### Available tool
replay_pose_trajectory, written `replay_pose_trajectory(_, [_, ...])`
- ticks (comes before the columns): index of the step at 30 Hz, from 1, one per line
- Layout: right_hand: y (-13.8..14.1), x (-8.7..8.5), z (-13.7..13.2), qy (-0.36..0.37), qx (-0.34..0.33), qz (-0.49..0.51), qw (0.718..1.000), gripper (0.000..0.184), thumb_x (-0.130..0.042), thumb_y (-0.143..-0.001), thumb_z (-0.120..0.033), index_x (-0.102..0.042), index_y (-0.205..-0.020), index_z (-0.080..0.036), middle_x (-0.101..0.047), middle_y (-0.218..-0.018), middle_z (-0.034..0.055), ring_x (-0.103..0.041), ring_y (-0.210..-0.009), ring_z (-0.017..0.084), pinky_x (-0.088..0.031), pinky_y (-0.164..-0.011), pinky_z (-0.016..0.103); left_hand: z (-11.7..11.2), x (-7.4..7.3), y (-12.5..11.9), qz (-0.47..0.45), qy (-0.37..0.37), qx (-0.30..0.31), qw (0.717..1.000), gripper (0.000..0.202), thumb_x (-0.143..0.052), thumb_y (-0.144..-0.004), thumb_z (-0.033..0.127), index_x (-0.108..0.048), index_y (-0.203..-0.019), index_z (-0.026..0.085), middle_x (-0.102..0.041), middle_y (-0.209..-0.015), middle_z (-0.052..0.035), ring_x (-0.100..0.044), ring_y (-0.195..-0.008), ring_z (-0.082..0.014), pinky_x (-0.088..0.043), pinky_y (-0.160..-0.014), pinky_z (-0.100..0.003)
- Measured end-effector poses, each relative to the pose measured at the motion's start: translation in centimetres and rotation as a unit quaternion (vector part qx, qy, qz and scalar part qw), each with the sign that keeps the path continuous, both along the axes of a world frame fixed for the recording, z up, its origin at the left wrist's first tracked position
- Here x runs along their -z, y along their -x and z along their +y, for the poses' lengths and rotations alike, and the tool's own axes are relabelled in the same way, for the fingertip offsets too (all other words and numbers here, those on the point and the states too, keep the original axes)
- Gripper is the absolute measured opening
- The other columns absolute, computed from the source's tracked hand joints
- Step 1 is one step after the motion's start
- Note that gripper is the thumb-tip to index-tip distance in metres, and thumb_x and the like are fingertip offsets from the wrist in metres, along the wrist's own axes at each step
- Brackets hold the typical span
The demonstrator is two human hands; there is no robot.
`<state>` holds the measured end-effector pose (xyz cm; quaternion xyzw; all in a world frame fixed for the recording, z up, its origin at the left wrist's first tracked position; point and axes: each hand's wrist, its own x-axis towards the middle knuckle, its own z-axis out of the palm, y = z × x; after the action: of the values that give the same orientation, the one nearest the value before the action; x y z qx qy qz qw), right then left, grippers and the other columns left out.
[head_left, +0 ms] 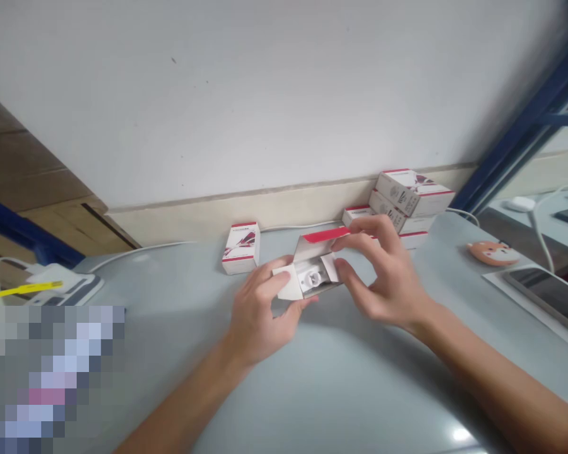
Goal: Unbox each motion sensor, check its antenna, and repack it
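Note:
A small white carton (291,287) with a red-edged lid is held above the table, its lid raised and its side flaps spread. Inside lies a white part with a round centre (311,278); its exact kind is unclear. My left hand (265,312) grips the carton's left side, thumb below and fingers around the flap. At the other end, my right hand (383,274) has its fingertips on the red lid edge and its thumb against the right flap. A closed white and red carton (241,247) stands just beyond my left hand.
Several similar boxes (414,192) are stacked against the wall at right. An orange animal-face object (493,253) and a dark-screened phone (544,296) lie farther right. White power strip (69,282) with cables sits at left. Blue frame bars (525,104) rise on the right.

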<state>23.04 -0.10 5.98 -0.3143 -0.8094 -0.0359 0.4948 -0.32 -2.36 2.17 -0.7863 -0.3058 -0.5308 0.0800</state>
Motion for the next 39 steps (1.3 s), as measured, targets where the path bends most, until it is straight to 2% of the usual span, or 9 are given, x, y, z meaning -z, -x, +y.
replay_pose_trajectory(6, [0.1, -0.1, -0.2, -0.016, -0.053, -0.026, 0.998, 0.028, -0.064, -0.093, -0.017, -0.066, -0.119, -0.027, -0.053, -0.115, 0.0106, -0.059, -0.101, 0.028, -0.053, -0.087, 0.047, 0.0, -0.1, 0.2, 0.027, -0.013, -0.024, 0.999, 0.061, -0.083, -0.085, 0.018, -0.042, -0.13, 0.029, -0.072, -0.123, -0.0141, -0.077, -0.104, -0.0251, -0.064, -0.082, -0.04])
replay_pose_trajectory(9, [0.3, -0.3, -0.3, -0.008, -0.03, -0.054, 0.998, 0.017, -0.067, -0.093, -0.02, -0.066, -0.109, -0.026, -0.055, -0.118, 0.0113, -0.059, -0.101, 0.028, -0.052, -0.085, 0.047, 0.0, -0.2, 0.1, 0.03, -0.014, -0.024, 0.999, 0.061, -0.083, -0.085, 0.017, -0.042, -0.129, 0.029, -0.073, -0.123, -0.0142, -0.077, -0.103, -0.0249, -0.064, -0.083, -0.041])
replay_pose_trajectory(13, [0.3, -0.2, 0.1, 0.018, -0.004, -0.004, 1.0, 0.014, -0.063, -0.092, -0.012, -0.062, -0.099, -0.024, -0.055, -0.108, 0.0097, -0.059, -0.096, 0.026, -0.052, -0.082, 0.044, 0.1, -0.3, 0.0, 0.012, -0.023, -0.028, 0.999, 0.061, -0.085, -0.086, 0.024, -0.043, -0.129, 0.029, -0.073, -0.12, -0.013, -0.077, -0.103, -0.025, -0.064, -0.083, -0.041])
replay_pose_trajectory(19, [0.0, 0.1, 0.3, 0.069, -0.052, -0.045, 0.995, 0.031, -0.055, -0.098, -0.011, -0.072, -0.117, -0.027, -0.052, -0.114, 0.0104, -0.056, -0.105, 0.026, -0.053, -0.089, 0.047, 0.2, -0.2, 0.1, 0.023, -0.021, -0.034, 0.999, 0.058, -0.085, -0.086, 0.025, -0.045, -0.128, 0.027, -0.073, -0.118, -0.0149, -0.077, -0.098, -0.0247, -0.064, -0.081, -0.041])
replay_pose_trajectory(23, [-0.1, 0.0, -0.1, 0.123, -0.064, -0.07, 0.988, 0.025, -0.064, -0.101, -0.027, -0.073, -0.124, -0.03, -0.053, -0.119, 0.0108, -0.055, -0.115, 0.029, -0.052, -0.098, 0.052, 0.2, -0.2, 0.2, 0.022, -0.024, -0.03, 0.999, 0.061, -0.085, -0.085, 0.024, -0.044, -0.13, 0.028, -0.073, -0.119, -0.0127, -0.077, -0.101, -0.0247, -0.064, -0.084, -0.041])
replay_pose_trajectory(29, [0.3, -0.3, -0.4, 0.172, -0.078, 0.003, 0.982, 0.013, -0.074, -0.096, -0.035, -0.072, -0.107, -0.027, -0.053, -0.119, 0.01, -0.056, -0.119, 0.029, -0.052, -0.103, 0.05, 0.2, 0.0, 0.2, 0.008, 0.005, -0.03, 0.999, 0.057, -0.085, -0.086, 0.023, -0.045, -0.127, 0.029, -0.074, -0.118, -0.0098, -0.077, -0.107, -0.0249, -0.063, -0.085, -0.039])
replay_pose_trajectory(33, [0.4, -0.7, -0.5, 0.151, -0.095, 0.112, 0.978, 0.011, -0.071, -0.098, -0.034, -0.064, -0.094, -0.026, -0.06, -0.111, 0.0084, -0.062, -0.107, 0.027, -0.053, -0.096, 0.046, 0.3, 0.2, 0.3, -0.006, 0.016, -0.042, 0.999, 0.055, -0.084, -0.088, 0.026, -0.046, -0.127, 0.028, -0.074, -0.119, -0.0113, -0.077, -0.109, -0.0267, -0.063, -0.086, -0.042])
replay_pose_trajectory(36, [-0.1, -0.8, 0.1, 0.144, -0.051, 0.237, 0.959, 0.011, -0.064, -0.102, -0.036, -0.058, -0.098, -0.028, -0.065, -0.099, 0.0061, -0.066, -0.089, 0.024, -0.054, -0.08, 0.04, 0.5, 0.3, 0.3, -0.026, -0.016, -0.065, 0.997, 0.057, -0.085, -0.087, 0.03, -0.046, -0.128, 0.028, -0.074, -0.116, -0.0094, -0.077, -0.109, -0.0262, -0.064, -0.083, -0.039])
replay_pose_trajectory(39, [-1.1, -0.4, 1.4, 0.209, 0.065, 0.174, 0.96, 0.012, -0.06, -0.103, -0.039, -0.06, -0.1, -0.027, -0.068, -0.088, 0.0035, -0.063, -0.073, 0.021, -0.048, -0.068, 0.035, 0.6, 0.4, 0.4, -0.028, -0.019, -0.087, 0.996, 0.056, -0.086, -0.086, 0.031, -0.047, -0.127, 0.026, -0.074, -0.115, -0.008, -0.077, -0.108, -0.0245, -0.064, -0.081, -0.036])
